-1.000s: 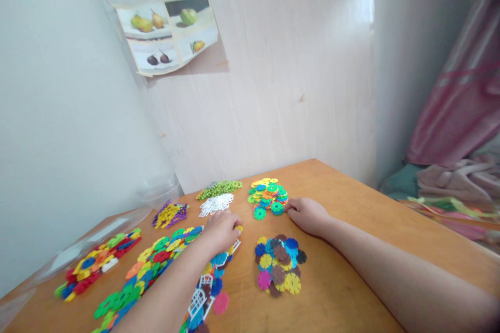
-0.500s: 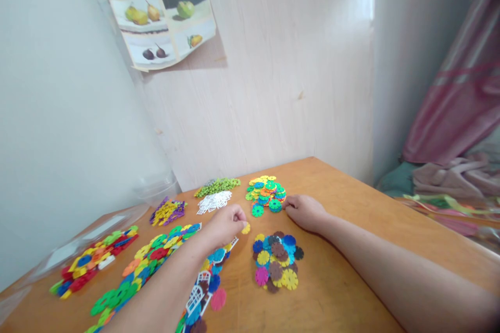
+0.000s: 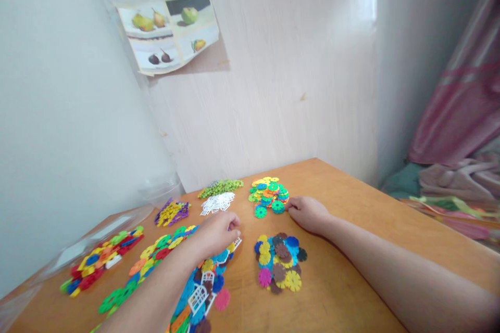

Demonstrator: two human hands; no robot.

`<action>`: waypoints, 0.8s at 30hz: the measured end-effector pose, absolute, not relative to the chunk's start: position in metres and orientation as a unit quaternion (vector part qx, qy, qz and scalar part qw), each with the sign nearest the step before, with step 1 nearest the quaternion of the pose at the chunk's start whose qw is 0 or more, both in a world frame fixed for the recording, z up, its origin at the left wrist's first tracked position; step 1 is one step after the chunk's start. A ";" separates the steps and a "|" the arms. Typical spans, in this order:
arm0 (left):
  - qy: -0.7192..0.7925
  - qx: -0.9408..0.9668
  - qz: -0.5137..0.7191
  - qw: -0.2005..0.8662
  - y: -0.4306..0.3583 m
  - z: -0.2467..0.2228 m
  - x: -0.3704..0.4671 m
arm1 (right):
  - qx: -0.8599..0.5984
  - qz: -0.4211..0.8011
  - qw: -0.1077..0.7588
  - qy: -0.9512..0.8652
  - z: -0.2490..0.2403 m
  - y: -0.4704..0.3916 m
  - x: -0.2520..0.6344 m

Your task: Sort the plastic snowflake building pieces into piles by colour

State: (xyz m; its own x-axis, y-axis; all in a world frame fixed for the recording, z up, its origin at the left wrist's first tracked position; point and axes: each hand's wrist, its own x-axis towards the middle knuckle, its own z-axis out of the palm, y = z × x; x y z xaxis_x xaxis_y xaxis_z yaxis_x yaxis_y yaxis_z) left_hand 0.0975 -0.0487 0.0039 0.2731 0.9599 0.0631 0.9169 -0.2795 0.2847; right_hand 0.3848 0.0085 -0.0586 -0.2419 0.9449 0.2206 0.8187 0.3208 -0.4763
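Observation:
My left hand [image 3: 219, 232] hovers over the near-left mixed pile of plastic pieces, thumb and forefinger apart, with nothing seen between them. Under it lie blue and yellow notched discs, a white arched window piece [image 3: 197, 299] and a pink disc [image 3: 222, 299]. My right hand [image 3: 308, 213] rests on the table with curled fingers, its fingertips beside the heap of green, yellow and orange notched discs [image 3: 269, 195]; whatever they may hold is hidden. Between my forearms sits a smaller pile of brown, blue and yellow discs [image 3: 279, 263], with a magenta disc [image 3: 264, 277] at its edge.
Farther back on the wooden table [image 3: 336, 291] are green pieces [image 3: 222, 187], white pieces [image 3: 217, 203] and purple-yellow pieces [image 3: 172, 212]. Red and yellow blocks [image 3: 102, 260] lie left, near a clear plastic container [image 3: 160, 190]. A wall stands behind the table.
My left hand has moved left and its fingers have parted. The yellow disc at its fingertips is gone from them; another yellow disc shows on the brown-blue pile. My right hand stays by the heap.

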 end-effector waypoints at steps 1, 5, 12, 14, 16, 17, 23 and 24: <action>0.589 0.800 0.090 0.065 -0.049 0.002 0.093 | -0.567 0.133 0.239 -0.777 -0.058 0.008 0.385; 0.587 0.809 0.040 0.004 -0.055 -0.002 0.091 | -0.567 0.136 0.244 -0.775 -0.058 0.007 0.385; 0.611 0.791 0.028 -0.024 -0.062 0.001 0.105 | -0.569 0.130 0.248 -0.773 -0.058 0.007 0.386; 0.607 0.792 0.049 -0.042 -0.060 0.001 0.104 | -0.566 0.128 0.248 -0.775 -0.059 0.008 0.386; 0.598 0.795 0.093 -0.048 -0.058 0.000 0.105 | -0.566 0.128 0.247 -0.776 -0.059 0.010 0.386; 0.592 0.797 0.117 -0.035 -0.058 0.000 0.107 | -0.567 0.128 0.246 -0.776 -0.060 0.010 0.386; 0.570 0.756 0.228 0.228 -0.071 -0.003 0.139 | -0.563 0.125 0.239 -0.781 -0.063 0.013 0.386; 0.560 0.751 0.236 0.258 -0.073 -0.004 0.145 | -0.564 0.124 0.240 -0.781 -0.064 0.013 0.386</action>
